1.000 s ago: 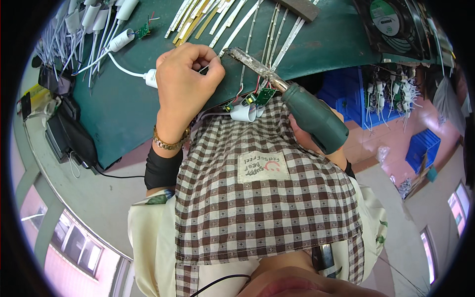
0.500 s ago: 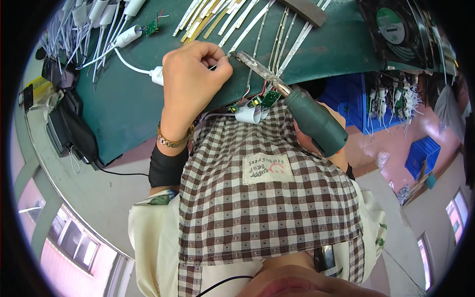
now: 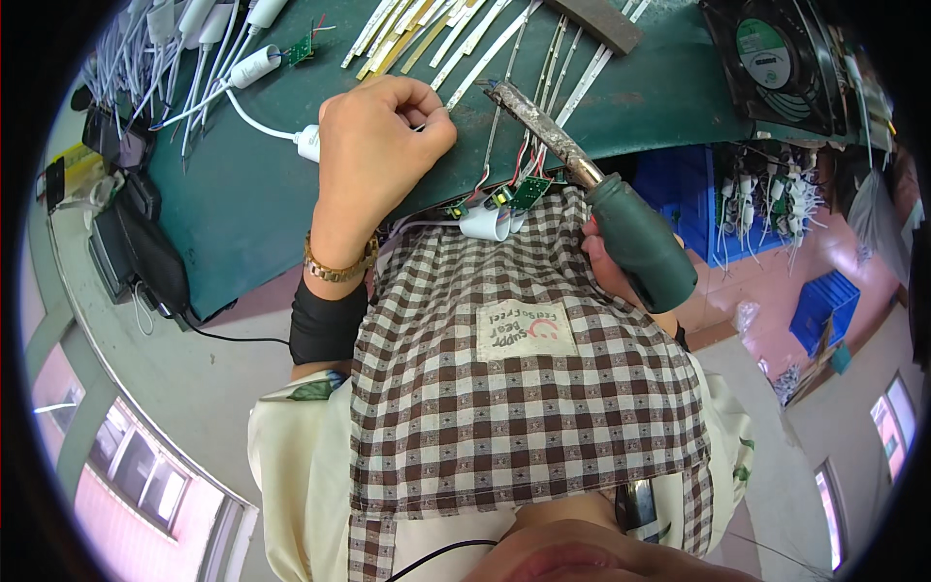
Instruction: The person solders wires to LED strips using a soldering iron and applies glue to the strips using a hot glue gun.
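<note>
My left hand (image 3: 380, 145) is closed in a pinch over the table's near edge, beside the end of a white LED strip (image 3: 482, 70). What lies between its fingertips is too small to make out. A white cylindrical housing (image 3: 307, 143) on a cable shows against that wrist. My right hand (image 3: 611, 264) grips a soldering iron (image 3: 635, 238) by its green handle, mostly hidden behind it. The iron's worn metal barrel points up and left, its tip apart from the left fingers. Small green circuit boards (image 3: 531, 193) with wires and a white housing (image 3: 482, 222) rest at my apron.
A dark bar (image 3: 593, 21) lies across several LED strips on the green table (image 3: 252, 204). White cabled housings (image 3: 254, 68) crowd the far left. A black fan (image 3: 766, 58) stands far right, with a blue bin (image 3: 684, 184) of wired parts below.
The soldering iron has drawn back to the right, its tip leaving the left fingertips. The right hand moved with it; the left hand stays nearly still.
</note>
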A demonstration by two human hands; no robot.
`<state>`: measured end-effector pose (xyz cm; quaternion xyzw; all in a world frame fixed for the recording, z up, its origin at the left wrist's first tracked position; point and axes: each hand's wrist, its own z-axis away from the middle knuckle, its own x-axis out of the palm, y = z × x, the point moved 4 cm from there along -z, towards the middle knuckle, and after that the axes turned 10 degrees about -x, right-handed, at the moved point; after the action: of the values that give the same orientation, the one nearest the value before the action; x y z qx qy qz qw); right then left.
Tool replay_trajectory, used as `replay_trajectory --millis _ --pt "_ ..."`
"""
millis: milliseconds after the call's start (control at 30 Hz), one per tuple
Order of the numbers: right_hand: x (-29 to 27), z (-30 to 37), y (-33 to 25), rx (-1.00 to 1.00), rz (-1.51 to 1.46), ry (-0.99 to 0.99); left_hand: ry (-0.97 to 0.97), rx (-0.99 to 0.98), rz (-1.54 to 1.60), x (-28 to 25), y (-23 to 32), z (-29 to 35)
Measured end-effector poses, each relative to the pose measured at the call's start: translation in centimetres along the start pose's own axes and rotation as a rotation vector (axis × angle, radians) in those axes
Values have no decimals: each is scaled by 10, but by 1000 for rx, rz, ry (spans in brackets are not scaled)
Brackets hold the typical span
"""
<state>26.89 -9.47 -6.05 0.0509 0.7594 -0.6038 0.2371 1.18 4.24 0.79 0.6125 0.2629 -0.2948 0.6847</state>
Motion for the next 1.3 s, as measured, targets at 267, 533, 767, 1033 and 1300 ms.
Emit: replay_trajectory --millis 267,533,767,1033,1300 --pt "-3 -6 -7 -49 179 45 -57 -27 -24 1 -1 0" --pt "-6 3 0 48 122 -5 -52 -28 -24 2 -2 -1" --pt "-3 -3 -17 8 165 53 -58 -6 -38 1 -2 -2" --pt "-2 11 -2 60 136 20 -71 395 -305 -34 -1 8" --pt "-3 9 -7 4 177 -17 -370 298 -169 -17 12 53"
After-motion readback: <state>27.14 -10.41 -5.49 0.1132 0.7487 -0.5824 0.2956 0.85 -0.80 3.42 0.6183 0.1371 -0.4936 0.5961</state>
